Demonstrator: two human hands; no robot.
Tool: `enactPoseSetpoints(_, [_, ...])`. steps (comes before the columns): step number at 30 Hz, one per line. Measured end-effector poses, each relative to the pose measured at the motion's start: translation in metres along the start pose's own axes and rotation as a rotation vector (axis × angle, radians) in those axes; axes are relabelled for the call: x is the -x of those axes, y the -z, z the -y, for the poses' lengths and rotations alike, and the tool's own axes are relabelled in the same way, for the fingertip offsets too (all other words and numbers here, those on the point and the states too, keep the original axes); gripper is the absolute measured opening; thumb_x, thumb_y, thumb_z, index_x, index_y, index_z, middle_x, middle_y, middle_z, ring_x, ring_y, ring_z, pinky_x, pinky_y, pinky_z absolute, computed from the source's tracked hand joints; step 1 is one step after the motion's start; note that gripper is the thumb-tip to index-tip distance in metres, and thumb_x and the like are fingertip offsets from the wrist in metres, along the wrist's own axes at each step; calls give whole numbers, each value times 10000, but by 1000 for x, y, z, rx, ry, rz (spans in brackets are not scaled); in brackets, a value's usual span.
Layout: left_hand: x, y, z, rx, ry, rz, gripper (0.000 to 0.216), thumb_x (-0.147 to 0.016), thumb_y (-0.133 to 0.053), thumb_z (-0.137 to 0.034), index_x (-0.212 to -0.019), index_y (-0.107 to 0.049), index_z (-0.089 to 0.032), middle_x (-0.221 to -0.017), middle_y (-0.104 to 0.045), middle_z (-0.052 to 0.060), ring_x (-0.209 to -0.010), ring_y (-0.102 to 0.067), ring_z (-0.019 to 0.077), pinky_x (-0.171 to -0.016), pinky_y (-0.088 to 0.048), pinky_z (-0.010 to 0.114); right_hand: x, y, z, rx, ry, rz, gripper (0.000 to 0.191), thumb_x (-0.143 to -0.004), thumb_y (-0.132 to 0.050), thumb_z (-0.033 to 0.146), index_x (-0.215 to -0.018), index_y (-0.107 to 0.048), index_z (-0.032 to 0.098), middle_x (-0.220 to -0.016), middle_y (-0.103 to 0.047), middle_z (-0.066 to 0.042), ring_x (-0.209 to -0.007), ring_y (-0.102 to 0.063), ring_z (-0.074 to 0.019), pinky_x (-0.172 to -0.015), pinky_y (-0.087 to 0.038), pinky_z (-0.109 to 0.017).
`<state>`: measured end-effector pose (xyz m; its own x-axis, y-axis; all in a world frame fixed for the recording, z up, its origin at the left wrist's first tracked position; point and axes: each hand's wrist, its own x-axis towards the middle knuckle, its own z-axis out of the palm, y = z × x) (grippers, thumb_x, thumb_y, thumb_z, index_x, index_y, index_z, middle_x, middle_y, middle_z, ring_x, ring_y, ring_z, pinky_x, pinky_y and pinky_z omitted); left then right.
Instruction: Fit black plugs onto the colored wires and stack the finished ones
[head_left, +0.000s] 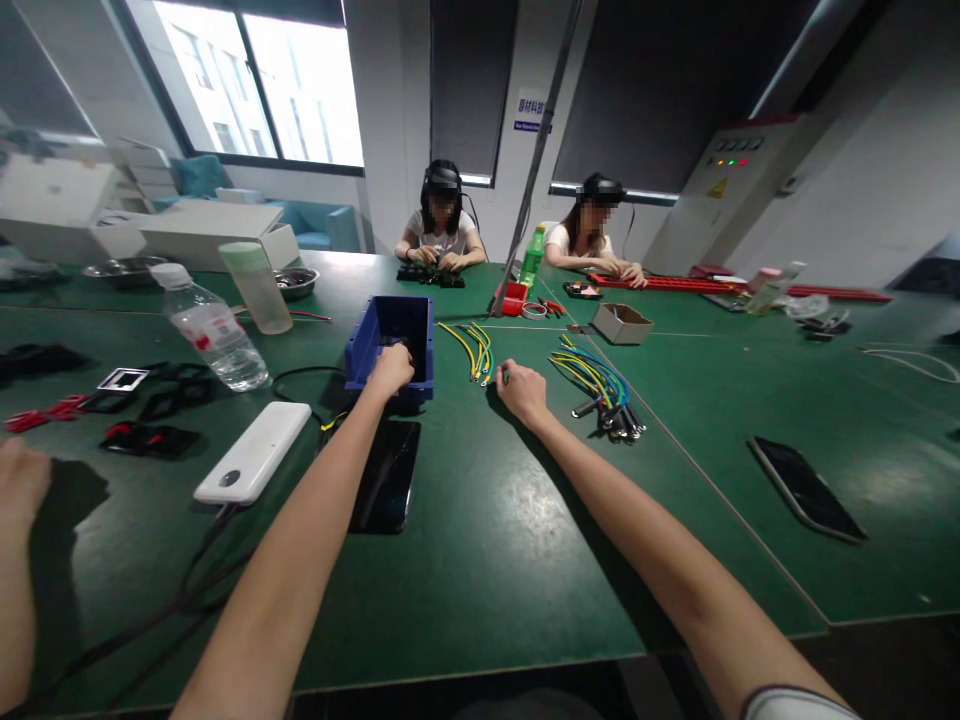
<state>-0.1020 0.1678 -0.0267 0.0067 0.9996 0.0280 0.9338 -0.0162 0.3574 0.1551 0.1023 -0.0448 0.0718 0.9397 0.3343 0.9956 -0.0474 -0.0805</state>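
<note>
My left hand reaches into the blue plastic bin over its near rim, fingers curled down inside; what they touch is hidden. My right hand rests on the green table just right of a small bunch of yellow and green wires, its fingers closed near the wires' ends. A larger bundle of yellow, green and blue wires with metal lugs lies to the right of that hand.
A black phone and a white power bank lie near my left arm. A water bottle, a green cup, black and red parts, another phone and a cardboard box stand around. Two people work at the far side; another person's hand shows at left.
</note>
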Motion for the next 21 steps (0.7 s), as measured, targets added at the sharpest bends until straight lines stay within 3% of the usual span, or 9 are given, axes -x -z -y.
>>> enactPoseSetpoints(5, [-2, -1, 1, -21, -23, 16, 266, -710, -602, -106, -922, -749, -169, -970, -724, 180, -995, -680, 297, -834, -524, 308, -30, -6, 17, -38, -57, 18, 405, -989, -290, 400, -1091, -611, 175, -997, -717, -136, -903, -684, -267, -754, -455, -327])
enactPoseSetpoints(10, [-3, 0, 0, -36, -28, 23, 256, -743, -596, -145, -951, -746, -157, -973, -721, 185, -982, -683, 298, -828, -525, 314, -48, -13, 26, -89, -50, 52, 496, -984, -258, 472, -1076, -631, 158, -1020, -707, -163, -947, -677, -284, -804, -463, -354])
enactPoseSetpoints(15, [-1, 1, -2, -52, -16, 14, 228, -753, -607, -167, -930, -750, -176, -975, -729, 160, -1018, -671, 289, -850, -520, 302, -61, -22, 23, -160, -57, 121, 488, -923, -408, 529, -1005, -690, 139, -1010, -704, -200, -961, -673, -303, -819, -465, -360])
enactPoseSetpoints(21, [1, 1, -4, -66, -2, -23, 210, -767, -608, -186, -916, -756, -182, -988, -733, 141, -1026, -667, 279, -878, -512, 300, -69, -33, 10, -291, -111, 147, 381, -890, -467, 414, -974, -718, 140, -1006, -709, -197, -965, -673, -282, -814, -467, -334])
